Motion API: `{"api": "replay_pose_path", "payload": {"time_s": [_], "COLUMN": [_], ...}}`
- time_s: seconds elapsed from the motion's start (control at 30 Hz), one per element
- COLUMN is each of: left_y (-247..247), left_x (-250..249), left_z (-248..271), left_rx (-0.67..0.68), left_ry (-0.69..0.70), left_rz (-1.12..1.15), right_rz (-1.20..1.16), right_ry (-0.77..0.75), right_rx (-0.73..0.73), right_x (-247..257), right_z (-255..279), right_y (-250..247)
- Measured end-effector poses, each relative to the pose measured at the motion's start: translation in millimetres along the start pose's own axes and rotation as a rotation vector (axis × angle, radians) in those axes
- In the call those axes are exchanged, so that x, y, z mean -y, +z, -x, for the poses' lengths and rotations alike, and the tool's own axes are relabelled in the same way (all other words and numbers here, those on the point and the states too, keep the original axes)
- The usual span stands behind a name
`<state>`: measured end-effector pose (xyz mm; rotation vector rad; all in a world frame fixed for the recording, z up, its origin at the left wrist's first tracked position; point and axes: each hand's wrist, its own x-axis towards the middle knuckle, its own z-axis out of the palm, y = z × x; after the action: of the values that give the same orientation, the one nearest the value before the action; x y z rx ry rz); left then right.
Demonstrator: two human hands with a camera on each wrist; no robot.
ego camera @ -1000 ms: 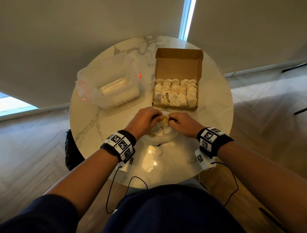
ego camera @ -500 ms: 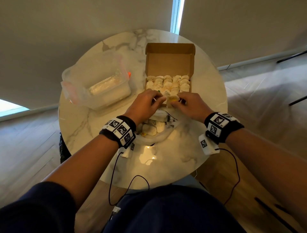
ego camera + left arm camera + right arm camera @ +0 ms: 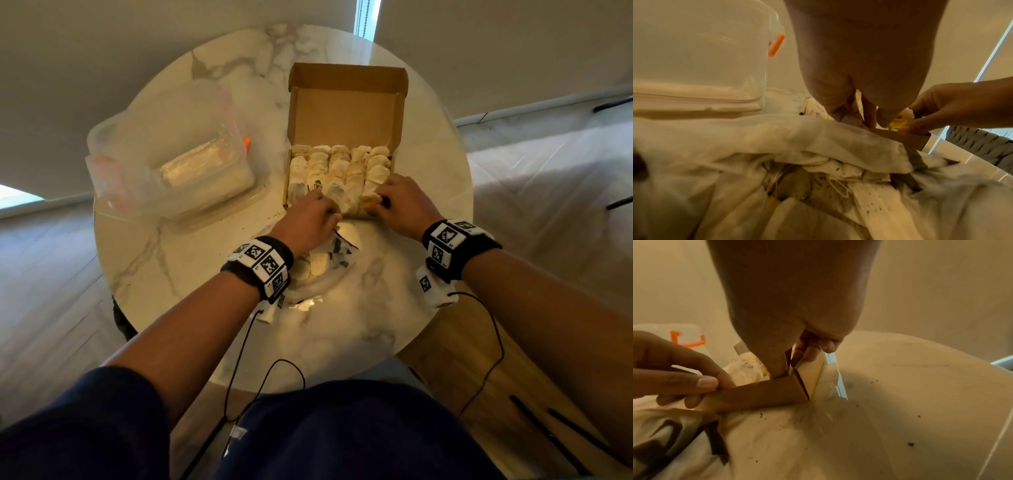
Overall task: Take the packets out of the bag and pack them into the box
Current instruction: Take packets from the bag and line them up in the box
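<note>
An open cardboard box (image 3: pixel 346 113) on the marble table (image 3: pixel 394 325) holds rows of pale packets (image 3: pixel 339 164). The right hand (image 3: pixel 399 202) pinches a yellow packet (image 3: pixel 901 120) at the front wall; the left hand (image 3: pixel 308 219) has curled fingers (its grip is hidden). The white bag (image 3: pixel 777 146) lies crumpled nearer the person.

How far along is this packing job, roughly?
Mostly done, it seems: the cardboard box already holds rows of packets. In hand: the right hand pinches a yellow packet at the box's near right corner, while the left hand rests at the front edge. Left: a few packets still show in the white bag; how many is unclear.
</note>
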<state>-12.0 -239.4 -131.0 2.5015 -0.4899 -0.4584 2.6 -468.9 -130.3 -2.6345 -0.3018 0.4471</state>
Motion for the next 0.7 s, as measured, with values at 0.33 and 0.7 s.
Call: {"api": "replay_pose_path", "payload": {"time_s": [0.33,0.7], "left_y": [2.7,-8.5], "left_x": [7.7,13.6], "left_z": [-0.3,11.2], "left_rx": [-0.024,-0.024], "left_ry": [0.031,0.088], "left_rz": [0.04,0.034], "right_rz": [0.181,0.006], "right_ry": [0.034,0.06], "right_rx": [0.044,-0.099], "right_x": [0.1,11.5], "right_z": [-9.6,0.4], "right_y": [-2.1,0.2]}}
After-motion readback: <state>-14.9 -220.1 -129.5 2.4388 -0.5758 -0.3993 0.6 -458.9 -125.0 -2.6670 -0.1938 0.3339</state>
